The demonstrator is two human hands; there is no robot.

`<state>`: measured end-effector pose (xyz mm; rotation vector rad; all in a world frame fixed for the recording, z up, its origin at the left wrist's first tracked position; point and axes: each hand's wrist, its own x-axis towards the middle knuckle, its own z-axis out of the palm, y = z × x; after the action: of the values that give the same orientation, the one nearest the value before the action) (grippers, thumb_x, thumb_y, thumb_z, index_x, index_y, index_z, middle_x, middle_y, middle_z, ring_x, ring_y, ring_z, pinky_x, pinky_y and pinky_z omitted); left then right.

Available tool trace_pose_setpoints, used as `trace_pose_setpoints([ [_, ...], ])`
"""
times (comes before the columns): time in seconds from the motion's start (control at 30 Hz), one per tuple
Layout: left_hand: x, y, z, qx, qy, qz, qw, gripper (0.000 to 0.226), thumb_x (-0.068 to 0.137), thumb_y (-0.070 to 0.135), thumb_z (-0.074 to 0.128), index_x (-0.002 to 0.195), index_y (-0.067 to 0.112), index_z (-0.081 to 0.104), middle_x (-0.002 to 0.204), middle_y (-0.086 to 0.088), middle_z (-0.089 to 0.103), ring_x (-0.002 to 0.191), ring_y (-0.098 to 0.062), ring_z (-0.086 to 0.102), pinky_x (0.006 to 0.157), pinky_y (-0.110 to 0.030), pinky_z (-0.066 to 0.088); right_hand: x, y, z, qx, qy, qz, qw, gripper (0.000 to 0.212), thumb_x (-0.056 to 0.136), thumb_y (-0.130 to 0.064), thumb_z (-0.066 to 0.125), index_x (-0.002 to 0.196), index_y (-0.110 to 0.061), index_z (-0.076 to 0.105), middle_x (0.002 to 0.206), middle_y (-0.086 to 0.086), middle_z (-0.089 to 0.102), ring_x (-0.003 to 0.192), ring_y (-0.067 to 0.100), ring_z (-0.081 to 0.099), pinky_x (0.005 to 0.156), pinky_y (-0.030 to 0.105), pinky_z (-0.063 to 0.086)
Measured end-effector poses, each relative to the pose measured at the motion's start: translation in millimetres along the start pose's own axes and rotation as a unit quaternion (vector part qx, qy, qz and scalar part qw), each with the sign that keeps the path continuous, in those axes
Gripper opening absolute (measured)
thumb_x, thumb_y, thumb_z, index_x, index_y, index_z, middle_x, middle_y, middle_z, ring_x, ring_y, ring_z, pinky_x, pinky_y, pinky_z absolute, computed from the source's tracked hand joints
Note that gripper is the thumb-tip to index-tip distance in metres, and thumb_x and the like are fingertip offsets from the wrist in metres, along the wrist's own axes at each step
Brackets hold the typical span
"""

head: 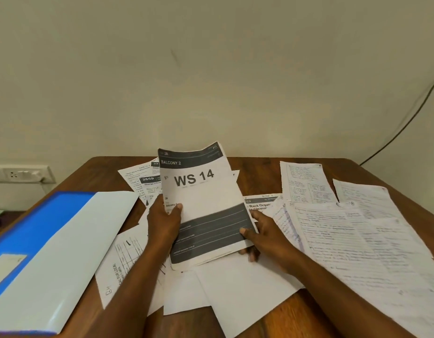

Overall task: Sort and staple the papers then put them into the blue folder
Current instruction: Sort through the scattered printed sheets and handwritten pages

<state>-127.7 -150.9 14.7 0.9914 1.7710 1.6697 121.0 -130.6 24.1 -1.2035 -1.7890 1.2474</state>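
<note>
Soft, even indoor light fell on the scene, moderately bright, with only faint shadows under the papers [247, 284]. The surface [284, 313] showed a mild sheen near its front edge. Wide-angle distortion bowed the edges, and fine print looked blurred.

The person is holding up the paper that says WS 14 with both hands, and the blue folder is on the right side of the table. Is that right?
Almost. The blue folder lies on the left side of the table, not the right; the head view shows it. The rest holds: the left hand and right hand both hold the WS 14 paper.
</note>
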Motion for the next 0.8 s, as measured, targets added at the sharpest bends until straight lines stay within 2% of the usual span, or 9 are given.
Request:
trace_pose_setpoints([
  [0.23, 5.3, -6.3, -6.4, -0.035, -0.024, -0.033, 0.999, 0.052, 0.103, 0.024, 0.066, 0.152, 0.022, 0.05, 0.146, -0.005, 0.062, 0.13, -0.031, 0.061, 0.108, -0.059, 0.052, 2.4, -4.4, 0.4, -0.015, -0.025, 0.03, 0.999, 0.027, 0.104, -0.007, 0.059, 0.127, -0.021, 0.061, 0.099, 0.009, 0.079, 0.063, 0.024, 0.073, 0.051, 0.033, 0.057],
  [0.33, 8.1, -10.5, -6.1, -0.048, -0.029, -0.045, 0.997, 0.05, 0.103, 0.023, 0.066, 0.151, 0.022, 0.051, 0.144, -0.004, 0.063, 0.128, -0.03, 0.062, 0.107, -0.058, 0.053, 5.0, -11.5, -6.0, 0.001, -0.049, 0.045, 0.998, 0.016, 0.103, -0.02, 0.064, 0.118, -0.025, 0.066, 0.105, 0.006, 0.078, 0.063, 0.021, 0.074, 0.054, 0.035, 0.06],
  [0.43, 11.5, -15.9, -5.8, -0.044, -0.022, -0.049, 0.998, 0.051, 0.103, 0.022, 0.065, 0.151, 0.021, 0.05, 0.143, -0.003, 0.063, 0.127, -0.029, 0.062, 0.106, -0.057, 0.053, 21.0, -12.8, -17.3, -0.008, 0.025, 0.031, 0.999, 0.02, 0.104, -0.035, 0.06, 0.1, -0.02, 0.073, 0.09, 0.002, 0.079, 0.072, 0.021, 0.077, 0.063, 0.042, 0.063],
  [0.5, 12.3, -17.4, -6.1, -0.042, -0.018, -0.049, 0.998, 0.05, 0.103, 0.022, 0.066, 0.151, 0.021, 0.051, 0.143, -0.003, 0.063, 0.127, -0.03, 0.063, 0.106, -0.058, 0.053, 37.1, -6.4, -25.3, -0.09, 0.095, -0.057, 0.99, 0.025, 0.104, -0.031, 0.061, 0.093, -0.013, 0.074, 0.083, 0.003, 0.078, 0.072, 0.021, 0.075, 0.074, 0.048, 0.065],
  [0.57, 13.1, -19.5, -5.2, -0.032, -0.014, -0.051, 0.998, 0.05, 0.102, 0.025, 0.066, 0.15, 0.022, 0.052, 0.143, -0.003, 0.063, 0.127, -0.032, 0.063, 0.105, -0.061, 0.053, 51.1, 7.3, -31.0, -0.218, 0.13, -0.141, 0.957, 0.031, 0.101, -0.043, 0.062, 0.103, -0.015, 0.076, 0.101, 0.002, 0.078, 0.085, 0.015, 0.072, 0.089, 0.039, 0.062],
  [0.6, 12.7, -19.2, -4.2, -0.025, -0.011, -0.052, 0.998, 0.049, 0.102, 0.027, 0.066, 0.149, 0.023, 0.052, 0.143, -0.002, 0.063, 0.126, -0.032, 0.063, 0.104, -0.062, 0.053, 56.8, 14.2, -33.0, -0.282, 0.119, -0.157, 0.939, 0.049, 0.098, -0.06, 0.055, 0.116, -0.018, 0.074, 0.118, 0.001, 0.076, 0.101, 0.014, 0.07, 0.1, 0.033, 0.054],
  [0.67, 10.7, -18.0, -2.8, -0.013, -0.005, -0.053, 0.999, 0.046, 0.102, 0.029, 0.066, 0.146, 0.025, 0.052, 0.142, -0.002, 0.064, 0.124, -0.032, 0.064, 0.103, -0.063, 0.053, 63.6, 27.5, -34.9, -0.361, 0.042, -0.136, 0.922, 0.083, 0.09, -0.085, 0.03, 0.14, -0.026, 0.062, 0.149, -0.004, 0.059, 0.135, 0.017, 0.055, 0.117, 0.037, 0.038],
  [0.73, 8.6, -16.5, 0.9, -0.018, 0.0, -0.05, 0.999, 0.042, 0.102, 0.028, 0.065, 0.143, 0.026, 0.054, 0.137, 0.0, 0.065, 0.119, -0.03, 0.066, 0.101, -0.061, 0.055, 64.9, 39.4, -37.3, -0.415, -0.036, -0.118, 0.901, 0.078, 0.096, -0.079, 0.028, 0.153, -0.03, 0.047, 0.164, -0.007, 0.039, 0.152, 0.016, 0.036, 0.126, 0.038, 0.024],
  [0.8, 7.8, -16.5, -1.8, -0.028, 0.006, -0.048, 0.998, 0.038, 0.103, 0.023, 0.065, 0.139, 0.025, 0.056, 0.131, 0.002, 0.067, 0.113, -0.026, 0.067, 0.096, -0.056, 0.057, 65.6, 44.7, -35.0, -0.439, -0.059, -0.123, 0.888, 0.071, 0.102, -0.071, 0.03, 0.159, -0.03, 0.038, 0.169, -0.008, 0.028, 0.156, 0.013, 0.024, 0.128, 0.037, 0.017],
])
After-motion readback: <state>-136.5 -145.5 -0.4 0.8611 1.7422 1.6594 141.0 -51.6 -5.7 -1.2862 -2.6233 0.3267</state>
